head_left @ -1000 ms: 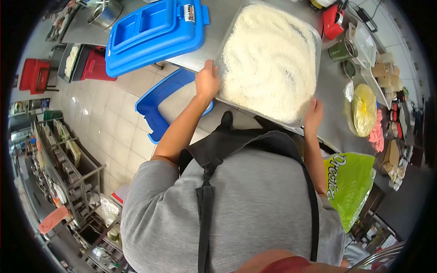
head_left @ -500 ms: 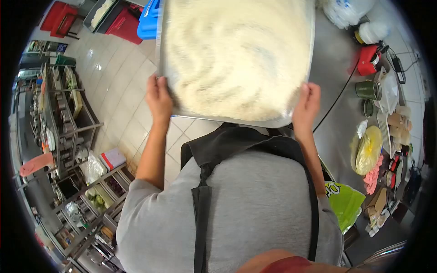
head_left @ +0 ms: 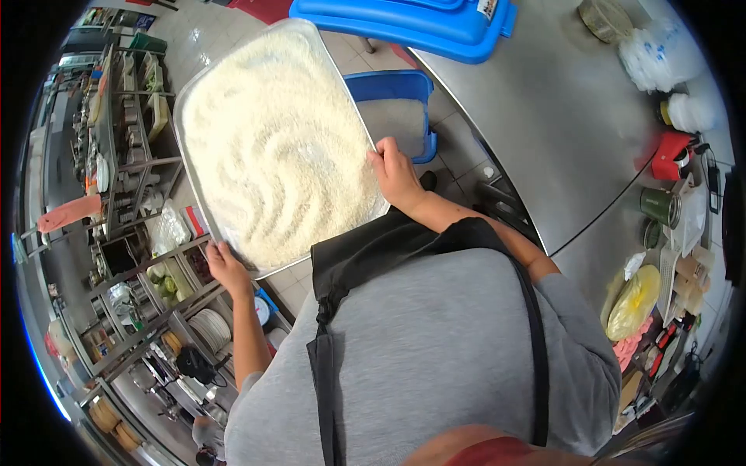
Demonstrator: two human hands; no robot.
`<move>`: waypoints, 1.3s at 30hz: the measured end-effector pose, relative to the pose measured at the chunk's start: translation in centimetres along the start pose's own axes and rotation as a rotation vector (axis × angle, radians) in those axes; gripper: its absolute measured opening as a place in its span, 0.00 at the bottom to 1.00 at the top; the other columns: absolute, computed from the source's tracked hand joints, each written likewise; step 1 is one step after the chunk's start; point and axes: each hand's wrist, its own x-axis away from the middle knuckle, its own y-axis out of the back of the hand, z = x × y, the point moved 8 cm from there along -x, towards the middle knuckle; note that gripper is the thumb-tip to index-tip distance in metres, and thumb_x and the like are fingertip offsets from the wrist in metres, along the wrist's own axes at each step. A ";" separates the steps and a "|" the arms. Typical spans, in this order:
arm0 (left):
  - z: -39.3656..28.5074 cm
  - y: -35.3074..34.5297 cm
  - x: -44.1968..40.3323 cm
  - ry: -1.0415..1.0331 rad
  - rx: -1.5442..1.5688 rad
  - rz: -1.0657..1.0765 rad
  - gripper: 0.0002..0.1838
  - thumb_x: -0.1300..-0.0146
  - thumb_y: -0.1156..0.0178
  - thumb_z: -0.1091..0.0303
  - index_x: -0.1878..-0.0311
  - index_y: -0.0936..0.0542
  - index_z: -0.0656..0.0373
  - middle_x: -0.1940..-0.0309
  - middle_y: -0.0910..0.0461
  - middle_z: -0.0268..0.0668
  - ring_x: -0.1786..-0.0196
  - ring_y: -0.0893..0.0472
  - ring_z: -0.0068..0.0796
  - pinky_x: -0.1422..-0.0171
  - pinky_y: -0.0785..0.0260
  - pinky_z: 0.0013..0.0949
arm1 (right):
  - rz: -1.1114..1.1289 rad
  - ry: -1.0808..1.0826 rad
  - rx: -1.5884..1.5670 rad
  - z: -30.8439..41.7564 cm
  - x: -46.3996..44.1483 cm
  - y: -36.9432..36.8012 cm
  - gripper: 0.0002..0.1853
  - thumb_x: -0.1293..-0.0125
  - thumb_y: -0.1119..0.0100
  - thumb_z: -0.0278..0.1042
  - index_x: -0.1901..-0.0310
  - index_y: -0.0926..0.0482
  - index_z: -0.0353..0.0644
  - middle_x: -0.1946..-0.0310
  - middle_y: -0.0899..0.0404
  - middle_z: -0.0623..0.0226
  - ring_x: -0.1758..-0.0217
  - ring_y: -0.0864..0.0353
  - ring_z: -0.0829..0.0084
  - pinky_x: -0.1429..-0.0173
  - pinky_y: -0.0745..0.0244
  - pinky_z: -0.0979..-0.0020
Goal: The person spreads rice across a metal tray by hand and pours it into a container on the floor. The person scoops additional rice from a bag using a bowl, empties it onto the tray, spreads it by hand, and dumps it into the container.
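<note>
A large metal sheet tray (head_left: 189,169) is held up in front of my body, tilted in view toward the left. Pale, crumbly, grain-like stuff (head_left: 272,147) covers its bottom in wavy ridges, with bare metal showing through in places. My left hand (head_left: 225,268) grips the near left corner, thumb over the rim. On the right edge, close to the near corner, my right hand (head_left: 398,175) is closed round the rim. The fingers beneath the tray are hidden on both sides.
Right of me runs a steel counter (head_left: 536,101) with a blue lid (head_left: 412,22) at its far end. On the floor below stands a blue bin (head_left: 430,116) with pale contents. Metal shelving (head_left: 124,342) lines the left. A black cable (head_left: 602,206) crosses the counter.
The tray has swung left and turned away from the counter, with both hands still on it. The blue bin under it has come into view.
</note>
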 end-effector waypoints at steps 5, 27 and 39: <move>7.2 -5.2 5.4 0.093 -0.049 0.064 0.08 0.26 0.49 0.72 0.53 0.23 0.67 0.68 0.24 0.32 0.64 0.30 0.20 0.58 0.35 0.26 | 0.143 -0.190 0.121 -6.0 3.1 -1.1 0.12 0.25 0.49 0.39 0.56 0.34 0.38 0.69 0.22 0.41 0.62 0.22 0.36 0.58 0.31 0.45; 9.1 -34.1 -12.3 0.399 -0.491 1.201 0.14 0.38 0.48 0.72 0.79 0.22 0.66 0.85 0.24 0.43 0.84 0.22 0.33 0.82 0.33 0.38 | 0.246 -1.364 -0.284 -24.2 -0.3 2.6 0.06 0.32 0.53 0.32 0.64 0.28 0.41 0.75 0.27 0.61 0.80 0.35 0.72 0.79 0.44 0.68; 4.7 -26.9 -11.4 0.365 -0.563 1.303 0.14 0.42 0.47 0.79 0.56 0.15 0.64 0.78 0.20 0.41 0.83 0.21 0.34 0.83 0.29 0.37 | 0.348 -1.190 -0.442 -17.5 0.4 2.5 0.04 0.37 0.48 0.29 0.64 0.26 0.39 0.76 0.27 0.64 0.82 0.34 0.75 0.82 0.41 0.70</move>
